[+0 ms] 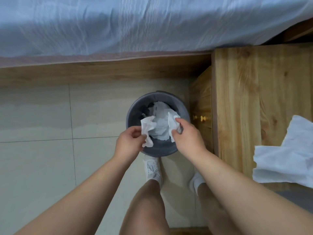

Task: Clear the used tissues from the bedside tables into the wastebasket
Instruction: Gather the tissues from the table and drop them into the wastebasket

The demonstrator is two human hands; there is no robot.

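**A:** Where are the tissues, measured from the wastebasket (135,107)?

**B:** Both are directly over its mouth. The left hand (129,141) pinches the left tissue (147,130) above the near-left rim, and the right hand (188,134) pinches the right tissue (172,126) above the near-right rim. Thumb and curled fingers are closed on the paper on each side.

**A:** And their long axes?

**B:** Each appears to run from the fingers inward over the opening, though from overhead I can't separate hanging from pointing. I'd say opening the fingers is enough; both hands look equally near.

**A:** Materials?

**B:** The tissues are thin, creased white paper, and a crumpled heap (160,128) lies inside the smooth grey round bin. To the right of the wastebasket, a white sheet (284,163) lies on the grained wooden bedside table (245,99).
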